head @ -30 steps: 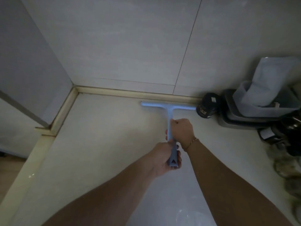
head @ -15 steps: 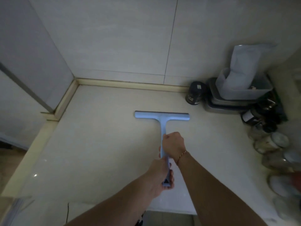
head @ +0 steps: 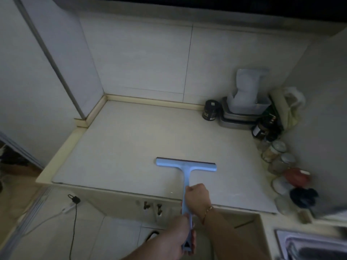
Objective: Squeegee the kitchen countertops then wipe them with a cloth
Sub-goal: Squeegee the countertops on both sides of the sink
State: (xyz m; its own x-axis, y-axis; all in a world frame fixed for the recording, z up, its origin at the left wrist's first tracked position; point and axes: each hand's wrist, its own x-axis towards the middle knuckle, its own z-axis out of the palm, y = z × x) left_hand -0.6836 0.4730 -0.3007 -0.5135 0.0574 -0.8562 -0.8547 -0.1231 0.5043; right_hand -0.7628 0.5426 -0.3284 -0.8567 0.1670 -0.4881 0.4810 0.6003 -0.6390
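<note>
A light blue squeegee (head: 185, 166) lies blade-down on the pale countertop (head: 122, 147), its crossbar near the counter's front half and its handle reaching past the front edge toward me. My right hand (head: 197, 197) grips the handle's middle, just over the counter's front edge. Lower down, my left hand (head: 180, 235) grips the handle's end, off the counter in front of the cabinet. No cloth is in either hand.
A dark jar (head: 210, 110), stacked trays with a plastic tub (head: 242, 111), bottles and glass jars (head: 276, 152) line the counter's back right and right side. A sink (head: 309, 244) shows at bottom right. A cable (head: 74, 212) hangs below the counter's front left.
The squeegee has been pulled from the back wall across the counter toward the front edge, both hands moving back with it. The view has widened as my head drew back.
</note>
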